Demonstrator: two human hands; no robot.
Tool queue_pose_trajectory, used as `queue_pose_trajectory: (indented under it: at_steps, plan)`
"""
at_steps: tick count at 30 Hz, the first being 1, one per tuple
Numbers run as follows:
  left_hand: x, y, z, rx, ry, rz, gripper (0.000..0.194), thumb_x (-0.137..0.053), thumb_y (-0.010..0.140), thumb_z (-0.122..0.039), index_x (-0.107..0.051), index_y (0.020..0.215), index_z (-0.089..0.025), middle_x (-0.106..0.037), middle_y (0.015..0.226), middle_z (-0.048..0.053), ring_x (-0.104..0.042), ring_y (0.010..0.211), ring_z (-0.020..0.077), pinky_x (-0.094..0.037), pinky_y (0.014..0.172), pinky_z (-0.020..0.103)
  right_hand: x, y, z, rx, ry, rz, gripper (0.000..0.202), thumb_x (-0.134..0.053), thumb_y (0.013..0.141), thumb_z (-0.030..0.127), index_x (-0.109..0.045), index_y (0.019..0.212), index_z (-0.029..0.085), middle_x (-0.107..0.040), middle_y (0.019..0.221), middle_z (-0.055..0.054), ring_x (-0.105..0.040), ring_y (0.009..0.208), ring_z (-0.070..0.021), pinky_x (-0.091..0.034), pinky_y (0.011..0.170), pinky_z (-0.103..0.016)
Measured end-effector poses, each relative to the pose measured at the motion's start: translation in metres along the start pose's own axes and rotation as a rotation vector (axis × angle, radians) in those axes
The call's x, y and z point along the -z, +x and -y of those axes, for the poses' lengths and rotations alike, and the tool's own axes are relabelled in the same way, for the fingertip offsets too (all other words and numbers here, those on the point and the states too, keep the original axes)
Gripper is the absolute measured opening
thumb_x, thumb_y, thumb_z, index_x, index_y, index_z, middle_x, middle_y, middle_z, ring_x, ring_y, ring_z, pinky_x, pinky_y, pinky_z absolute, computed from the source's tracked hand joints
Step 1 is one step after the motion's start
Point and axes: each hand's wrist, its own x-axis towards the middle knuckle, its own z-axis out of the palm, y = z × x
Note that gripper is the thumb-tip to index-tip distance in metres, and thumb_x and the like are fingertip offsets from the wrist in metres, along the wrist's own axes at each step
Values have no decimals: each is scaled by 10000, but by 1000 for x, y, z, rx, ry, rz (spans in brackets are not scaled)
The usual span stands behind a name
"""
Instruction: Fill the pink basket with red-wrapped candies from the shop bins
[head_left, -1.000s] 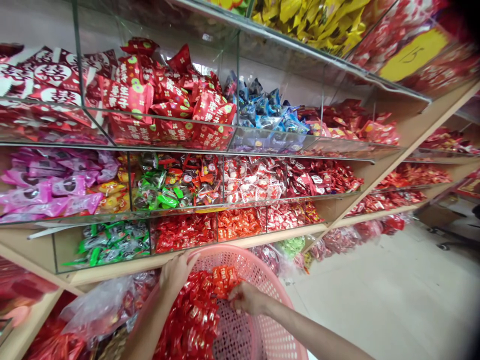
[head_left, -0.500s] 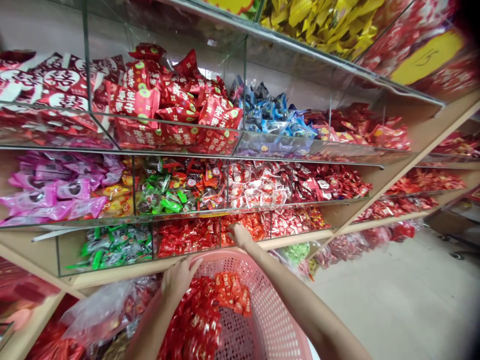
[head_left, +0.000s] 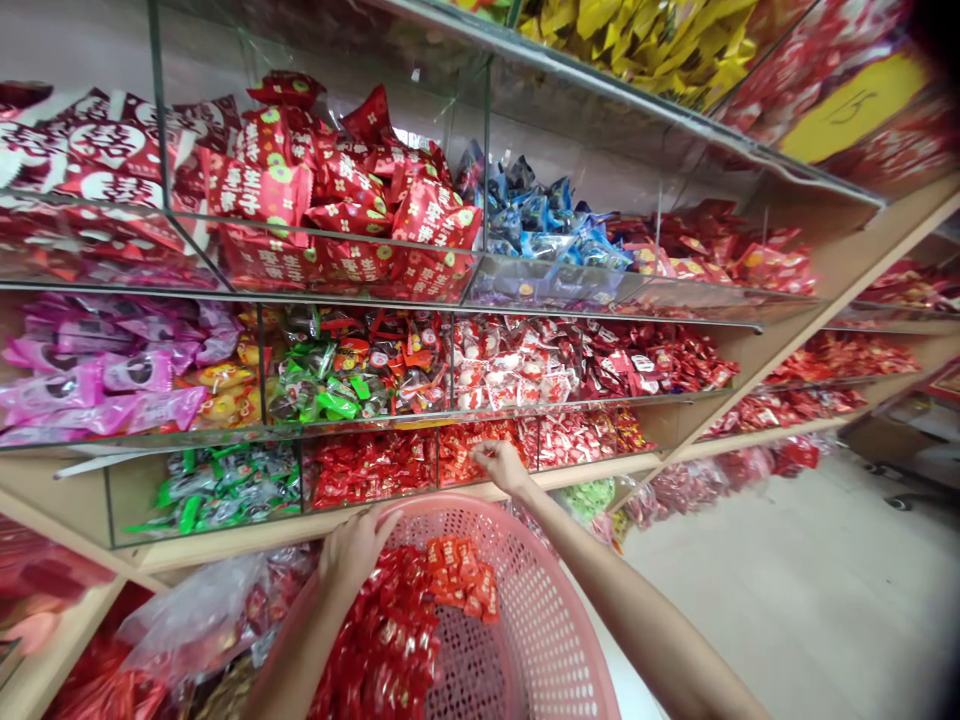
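Observation:
My left hand (head_left: 355,548) is closed over the near-left part of the rim of a pink plastic basket (head_left: 559,600). Inside the basket lie many dark red wrapped candies (head_left: 397,640) and, beside them, a smaller heap of orange-red wrapped candies (head_left: 465,578). Beyond the far rim, my right hand (head_left: 501,466) is at the front of a low bin of orange-red wrapped candies (head_left: 459,450). Its fingers are curled together; whatever may be between them is too small to make out.
Glass-fronted shelf bins hold red packets (head_left: 345,200), blue-wrapped sweets (head_left: 551,225), pink packets (head_left: 97,375) and green-wrapped candies (head_left: 225,490). A wooden shelf edge (head_left: 247,540) runs just behind the basket. Clear plastic bags (head_left: 202,610) sit below the shelf, left of the basket.
My right hand has drawn back a little and to the right from inside the orange-red candy bin, its fingers now curled. My left hand keeps its hold on the basket.

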Motion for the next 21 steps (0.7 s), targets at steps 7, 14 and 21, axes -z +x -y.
queue_pose_trajectory:
  at_steps: [7, 14, 21]
  plan:
    - [0, 0, 0, -11, 17, -6, 545, -245, 855, -573, -594, 1115, -245, -706, 883, 118, -656, 803, 238, -436, 685, 301, 28, -73, -2, -70, 122, 215, 169, -451, 774, 212, -575, 676, 153, -563, 562, 26, -489, 442, -80, -355, 470, -188]
    - [1, -1, 0, -16, 1, -22, 549, -247, 853, -570, -598, 1126, -249, -707, 864, 123, -656, 784, 250, -440, 685, 321, -5, -110, -20, -125, -486, 306, 182, -481, 683, 24, -607, 643, 148, -665, 693, -94, -611, 664, -173, -372, 569, -235]
    - [1, -1, 0, -18, 7, -22, 542, -251, 853, -570, -592, 1137, -259, -709, 857, 113, -658, 792, 263, -450, 683, 330, -31, -109, -30, -282, -266, 267, 217, -563, 575, -54, -578, 645, 152, -661, 789, -143, -608, 871, -292, -429, 728, -321]
